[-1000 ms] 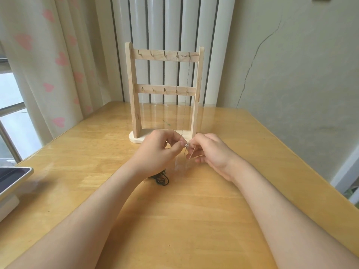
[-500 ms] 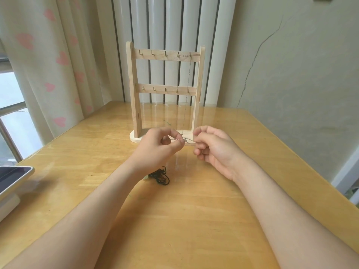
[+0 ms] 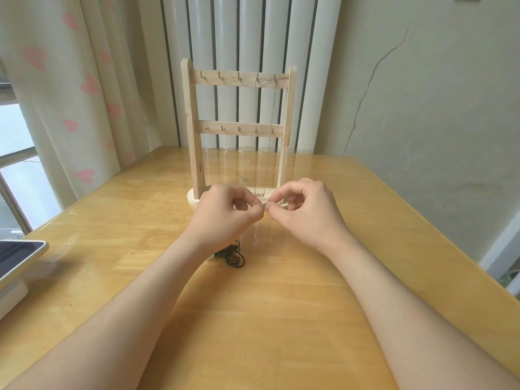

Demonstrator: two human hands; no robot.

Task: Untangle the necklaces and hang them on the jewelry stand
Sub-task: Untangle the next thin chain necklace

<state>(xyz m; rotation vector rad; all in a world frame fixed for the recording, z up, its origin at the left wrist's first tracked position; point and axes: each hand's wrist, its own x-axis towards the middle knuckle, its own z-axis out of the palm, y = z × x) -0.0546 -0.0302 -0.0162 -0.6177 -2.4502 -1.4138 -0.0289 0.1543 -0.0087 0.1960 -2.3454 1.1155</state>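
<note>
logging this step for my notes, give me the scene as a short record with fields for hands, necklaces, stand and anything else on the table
left hand: pinches a thin chain
right hand: pinches the same chain, fingertips close to the left's
thin chain: held above the table, in front of the stand's base
jewelry stand: upright, two hook bars
hung necklace: on the top bar's right hooks, pendant near the base
free hooks: top bar's three left ones
dark cord: tangled, beneath the left wrist
tablet: table's left edge
</note>
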